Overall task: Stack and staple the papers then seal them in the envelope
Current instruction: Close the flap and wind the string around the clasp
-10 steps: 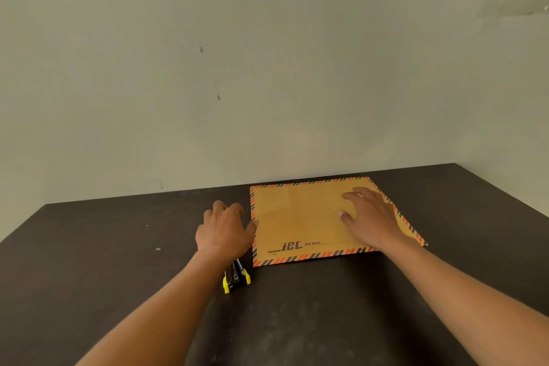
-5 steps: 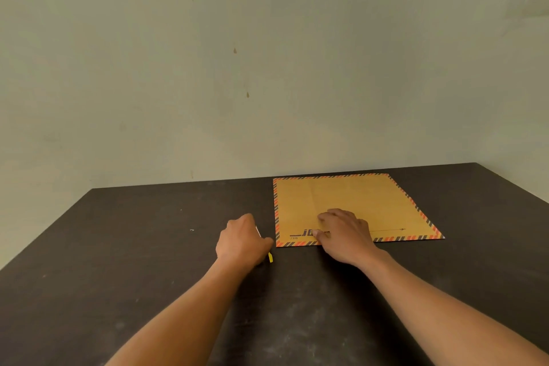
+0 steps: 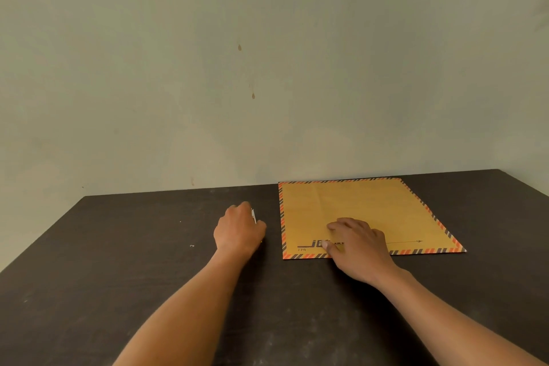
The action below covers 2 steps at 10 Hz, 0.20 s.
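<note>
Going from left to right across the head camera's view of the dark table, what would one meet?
Person's left hand gripping a mostly hidden silver-tipped tool → brown paper envelope with orange-and-black striped border. The right hand rests on that envelope, so it is left unplaced.

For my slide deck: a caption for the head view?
Right hand rests on a striped-edge envelope on the dark table; left hand grips a small object beside it.
</note>
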Motion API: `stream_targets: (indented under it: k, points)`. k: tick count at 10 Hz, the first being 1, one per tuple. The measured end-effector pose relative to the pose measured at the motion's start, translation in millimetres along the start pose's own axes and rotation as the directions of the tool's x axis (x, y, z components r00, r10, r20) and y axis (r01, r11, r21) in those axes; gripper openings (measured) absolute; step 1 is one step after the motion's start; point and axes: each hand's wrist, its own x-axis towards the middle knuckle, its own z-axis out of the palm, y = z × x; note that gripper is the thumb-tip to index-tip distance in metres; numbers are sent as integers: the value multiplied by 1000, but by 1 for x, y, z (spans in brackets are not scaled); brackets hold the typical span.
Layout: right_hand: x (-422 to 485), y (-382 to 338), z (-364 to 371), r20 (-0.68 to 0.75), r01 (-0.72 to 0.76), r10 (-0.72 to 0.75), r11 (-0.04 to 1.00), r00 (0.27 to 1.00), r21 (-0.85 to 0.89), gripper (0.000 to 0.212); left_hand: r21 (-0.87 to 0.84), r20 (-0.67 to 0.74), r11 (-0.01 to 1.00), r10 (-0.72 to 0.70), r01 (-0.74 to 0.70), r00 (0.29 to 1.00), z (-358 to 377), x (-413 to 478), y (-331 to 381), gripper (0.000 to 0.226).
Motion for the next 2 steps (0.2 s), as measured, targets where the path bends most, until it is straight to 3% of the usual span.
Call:
stream_targets:
  k: [2]
  points:
    - [-1, -1, -1, -24, -7, 8, 999, 1000, 35, 54, 13, -22, 1000, 14, -14, 1000, 1, 0, -3, 38]
